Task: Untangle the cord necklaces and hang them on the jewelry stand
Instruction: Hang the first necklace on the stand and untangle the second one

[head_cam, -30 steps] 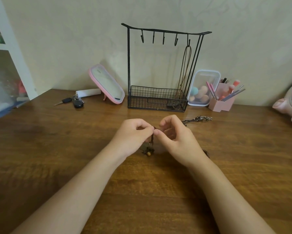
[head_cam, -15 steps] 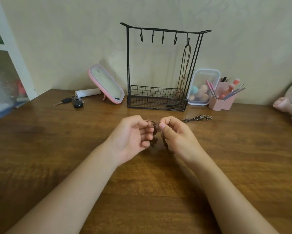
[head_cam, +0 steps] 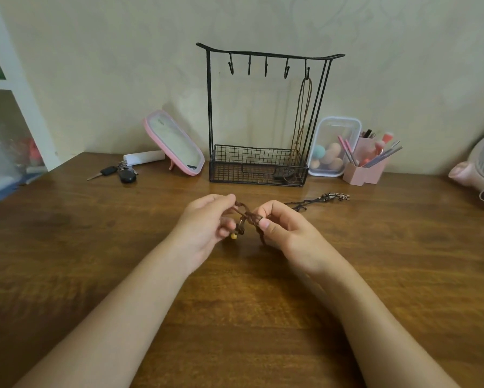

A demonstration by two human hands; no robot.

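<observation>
A tangled brown cord necklace (head_cam: 246,218) with a small yellow bead hangs between my hands just above the wooden table (head_cam: 67,247). My left hand (head_cam: 207,225) pinches its left loop and my right hand (head_cam: 282,228) pinches the right part. Behind them stands the black wire jewelry stand (head_cam: 259,113) with a row of hooks and a basket base. One brown cord necklace (head_cam: 302,116) hangs from its rightmost hook, its lower end in the basket. Another dark necklace (head_cam: 319,199) with metal charms lies on the table right of my hands.
A pink tilted mirror (head_cam: 173,144), car keys (head_cam: 117,172) and a white tube lie left of the stand. A clear box of makeup sponges (head_cam: 333,147) and a pink brush holder (head_cam: 369,161) stand to its right. A pink fan (head_cam: 481,175) sits far right, white shelves far left.
My hands have moved slightly apart, spreading the cord into crossed loops between them. One second ago they were close together with the cord hanging below my fingers.
</observation>
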